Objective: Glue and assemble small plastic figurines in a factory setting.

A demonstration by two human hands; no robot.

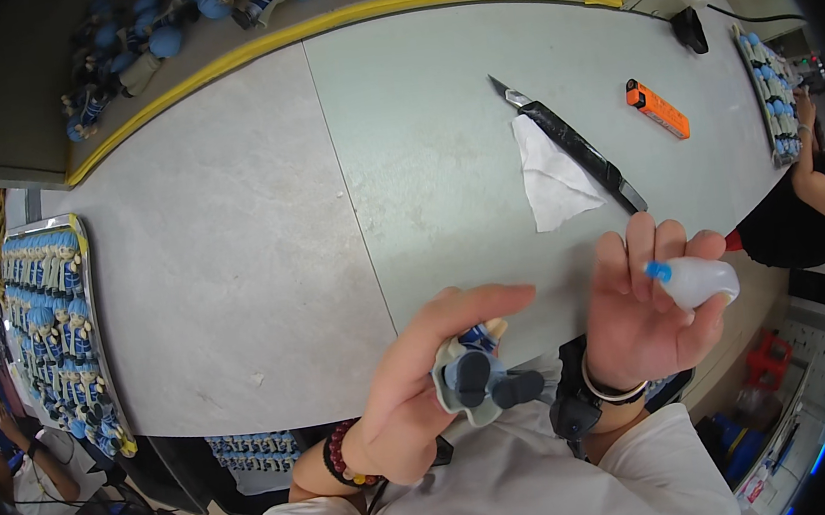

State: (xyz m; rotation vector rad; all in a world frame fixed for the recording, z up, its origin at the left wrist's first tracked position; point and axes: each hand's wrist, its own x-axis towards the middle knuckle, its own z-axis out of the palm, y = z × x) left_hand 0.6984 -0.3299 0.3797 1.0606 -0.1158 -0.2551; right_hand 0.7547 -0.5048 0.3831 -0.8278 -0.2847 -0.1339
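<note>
My left hand [396,390] is closed around a small toy figure [477,376] in blue and grey clothes. The figure's dark boot soles face up at me, and its head is hidden by my fingers. A small white squeeze bottle [705,281] with a blue tip is in my right hand [626,326], held between thumb and fingers with the tip toward the left. Both hands are above the table's near edge, apart from each other. Beyond my right hand lies a black craft knife [577,145], its blade out, partly over a crumpled white tissue [553,182].
An orange lighter-shaped piece [659,111] lies right of the knife. Trays of blue-capped figures stand at the left [89,291] and far right [756,101]. At the back, a yellow-edged shelf [308,30] bears more figures. Other people [794,207] sit at both sides.
</note>
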